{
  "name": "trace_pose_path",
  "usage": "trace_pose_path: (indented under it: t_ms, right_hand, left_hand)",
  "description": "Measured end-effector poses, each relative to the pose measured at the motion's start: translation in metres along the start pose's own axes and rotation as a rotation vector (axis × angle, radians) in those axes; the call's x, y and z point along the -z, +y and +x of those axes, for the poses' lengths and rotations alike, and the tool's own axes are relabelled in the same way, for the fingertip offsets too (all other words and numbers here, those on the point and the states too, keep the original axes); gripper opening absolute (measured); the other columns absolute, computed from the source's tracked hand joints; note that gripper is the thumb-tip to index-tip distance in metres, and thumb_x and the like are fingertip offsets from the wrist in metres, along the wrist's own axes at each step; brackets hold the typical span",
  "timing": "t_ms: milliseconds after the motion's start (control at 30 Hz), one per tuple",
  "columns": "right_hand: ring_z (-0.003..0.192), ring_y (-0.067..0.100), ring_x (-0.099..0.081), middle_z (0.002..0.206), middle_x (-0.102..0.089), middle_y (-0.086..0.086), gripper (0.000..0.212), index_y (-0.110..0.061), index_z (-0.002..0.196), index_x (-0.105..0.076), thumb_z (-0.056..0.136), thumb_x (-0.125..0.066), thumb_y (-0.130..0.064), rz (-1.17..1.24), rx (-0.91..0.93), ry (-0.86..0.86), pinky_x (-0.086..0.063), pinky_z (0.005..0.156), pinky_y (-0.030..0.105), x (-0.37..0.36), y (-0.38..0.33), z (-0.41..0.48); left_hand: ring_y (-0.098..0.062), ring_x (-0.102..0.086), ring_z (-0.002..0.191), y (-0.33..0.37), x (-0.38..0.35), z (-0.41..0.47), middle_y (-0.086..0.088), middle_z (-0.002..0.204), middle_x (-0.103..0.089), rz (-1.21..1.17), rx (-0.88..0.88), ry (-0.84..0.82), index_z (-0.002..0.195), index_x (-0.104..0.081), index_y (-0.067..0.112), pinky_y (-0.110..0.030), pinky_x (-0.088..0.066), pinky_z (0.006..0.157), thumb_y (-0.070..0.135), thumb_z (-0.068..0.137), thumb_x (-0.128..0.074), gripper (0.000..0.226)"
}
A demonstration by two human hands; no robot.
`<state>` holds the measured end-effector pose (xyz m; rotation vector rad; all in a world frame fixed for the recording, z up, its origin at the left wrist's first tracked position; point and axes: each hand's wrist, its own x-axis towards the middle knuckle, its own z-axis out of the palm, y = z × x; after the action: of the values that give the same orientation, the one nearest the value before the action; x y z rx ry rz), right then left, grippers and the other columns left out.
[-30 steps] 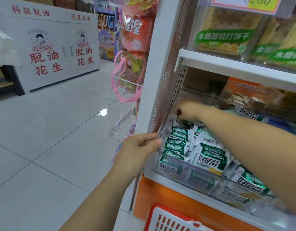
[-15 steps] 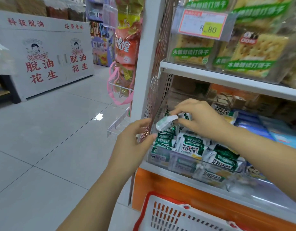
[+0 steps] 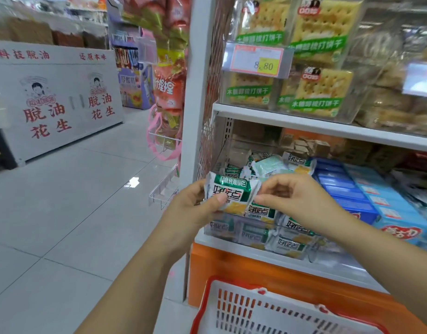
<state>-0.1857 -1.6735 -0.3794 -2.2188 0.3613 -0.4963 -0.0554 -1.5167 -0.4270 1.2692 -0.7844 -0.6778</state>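
A green-and-white snack packet (image 3: 231, 192) is held in front of the clear bin (image 3: 252, 233) of like packets on the lower shelf (image 3: 328, 266), above the bin's front wall and touching nothing but the two hands. The left hand (image 3: 195, 209) grips its left end, thumb laid across the printed face and the fingers curled behind. The right hand (image 3: 301, 198) pinches the crimped right edge between thumb and forefinger, the other fingers loosely curled. The step in hand looks like the pick itself, or a brief check of the packet, with the drop not yet made. A white basket with a red rim (image 3: 243, 307) waits directly below the shelf. The next move probably calls for one hand to let go and the other to carry the packet down and toward the body, clear of the shelf lip, then release it over the basket's open top.
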Motion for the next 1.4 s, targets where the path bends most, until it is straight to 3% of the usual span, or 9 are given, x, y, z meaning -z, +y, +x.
trace_pose_path:
  t_ms: [267,433,567,667,767,1067,1200,1300,1400]
  right_hand:
    - [0.069,0.006,-0.065,0.068,-0.068,-0.01,0.009,-0.021,0.073,-0.066,0.079,-0.07,-0.026,0.16,-0.027,0.107,-0.052,0.071,0.016,-0.013,-0.013,-0.006]
    - [0.061,0.008,-0.058,0.058,-0.061,-0.007,0.02,-0.016,0.07,-0.064,0.089,-0.061,-0.022,0.292,-0.157,0.144,-0.053,0.08,0.033,-0.015,-0.012,-0.003]
    - [0.057,0.005,-0.058,0.057,-0.06,-0.007,0.019,-0.014,0.077,-0.06,0.094,-0.055,-0.022,0.284,-0.197,0.167,-0.053,0.067,0.023,-0.019,-0.012,-0.002]
    - [0.065,0.011,-0.063,0.069,-0.067,-0.001,0.011,-0.015,0.096,-0.058,0.09,-0.059,-0.024,0.302,-0.235,0.035,-0.058,0.073,0.029,-0.021,-0.016,-0.004]
    - [0.067,0.012,-0.065,0.077,-0.07,0.004,0.024,-0.016,0.108,-0.055,0.086,-0.065,-0.019,0.262,-0.264,0.013,-0.056,0.069,0.024,-0.019,-0.014,-0.003]
    - [0.09,0.026,-0.06,0.11,-0.062,0.025,0.027,0.006,0.11,-0.06,0.084,-0.059,0.002,0.862,-0.53,0.047,-0.059,0.062,0.03,-0.014,0.001,0.005]
    - [0.076,0.021,-0.062,0.084,-0.066,0.016,0.007,0.001,0.089,-0.061,0.083,-0.058,0.003,0.895,-0.59,0.032,-0.06,0.063,0.032,-0.012,0.003,0.004]
    - [0.059,0.012,-0.054,0.067,-0.058,0.008,0.009,-0.005,0.083,-0.062,0.087,-0.058,0.001,0.672,-0.517,0.014,-0.056,0.058,0.023,-0.012,0.004,0.005]
    - [0.051,0.01,-0.05,0.056,-0.056,0.001,0.007,-0.008,0.088,-0.062,0.091,-0.057,-0.006,0.469,-0.435,0.038,-0.05,0.062,0.023,-0.01,0.003,0.004]
  left_hand:
    - [-0.018,-0.069,0.099,0.004,-0.004,-0.004,-0.007,0.104,-0.073,-0.297,0.091,-0.05,0.113,-0.061,0.009,-0.026,-0.056,0.082,0.024,0.077,-0.06,0.039]
    - [-0.019,-0.071,0.089,0.006,-0.009,-0.003,-0.008,0.099,-0.074,-0.394,0.169,0.007,0.106,-0.06,0.012,-0.03,-0.059,0.08,0.029,0.074,-0.063,0.037]
    - [-0.021,-0.073,0.081,0.008,-0.011,0.0,-0.01,0.093,-0.075,-0.417,0.186,0.106,0.093,-0.058,0.01,-0.03,-0.06,0.075,0.027,0.075,-0.065,0.026]
    - [-0.023,-0.072,0.08,0.005,-0.013,0.001,-0.015,0.092,-0.074,-0.394,0.203,0.252,0.085,-0.055,0.008,-0.03,-0.06,0.074,0.023,0.084,-0.065,0.018]
    - [-0.025,-0.073,0.083,0.005,-0.013,0.001,-0.015,0.094,-0.074,-0.404,0.224,0.268,0.087,-0.056,0.006,-0.031,-0.06,0.074,0.021,0.087,-0.064,0.017]
    - [-0.014,-0.072,0.086,0.006,-0.006,-0.001,-0.006,0.096,-0.075,-0.457,0.396,0.171,0.101,-0.063,0.013,-0.032,-0.058,0.077,0.025,0.091,-0.061,0.016]
    - [-0.006,-0.063,0.069,0.002,-0.005,0.0,0.002,0.079,-0.073,-0.354,0.413,0.185,0.098,-0.068,0.014,-0.019,-0.051,0.063,0.029,0.092,-0.061,0.018]
    - [-0.003,-0.042,0.053,0.0,0.001,0.003,0.005,0.058,-0.054,-0.203,0.346,0.193,0.094,-0.068,0.012,-0.016,-0.041,0.055,0.028,0.092,-0.06,0.018]
    - [-0.007,-0.06,0.059,0.0,0.0,0.004,0.004,0.066,-0.07,-0.135,0.231,0.201,0.095,-0.062,0.009,-0.017,-0.05,0.062,0.019,0.096,-0.053,0.013]
